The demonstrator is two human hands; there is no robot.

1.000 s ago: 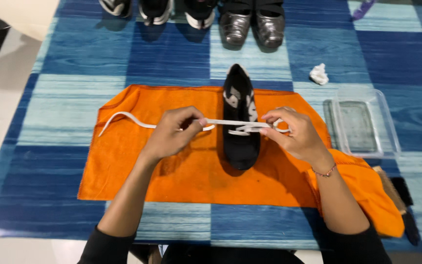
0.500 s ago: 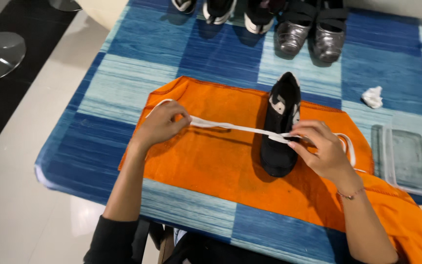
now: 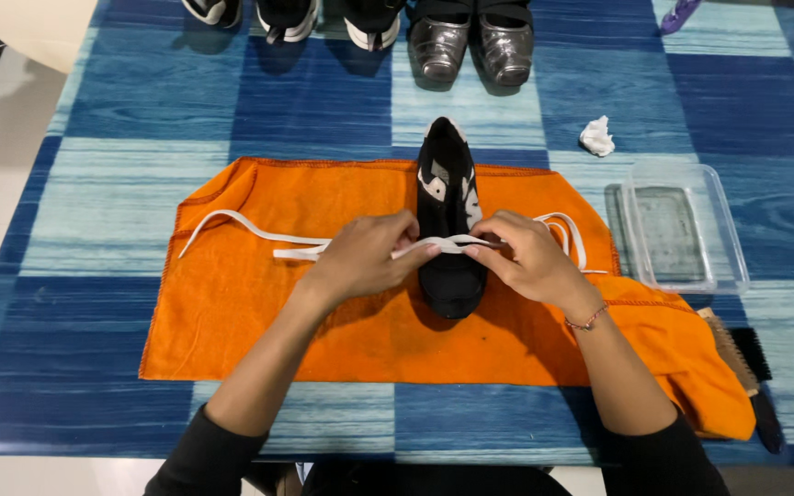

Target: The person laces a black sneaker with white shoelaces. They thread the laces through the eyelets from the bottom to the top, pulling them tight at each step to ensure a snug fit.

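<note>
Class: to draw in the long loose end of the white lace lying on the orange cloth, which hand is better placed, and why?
Probably the left hand: the flat white shoelace trails across the orange cloth on its side, while the right hand pinches the lace over the black shoe.

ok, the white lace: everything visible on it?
The white shoelace is flat and looks like woven fabric. It runs across the black shoe, which stands on the orange cloth. The left hand and right hand pinch it over the shoe. Its left end trails slack in a curve on the cloth; the right end loops beside the shoe.
</note>
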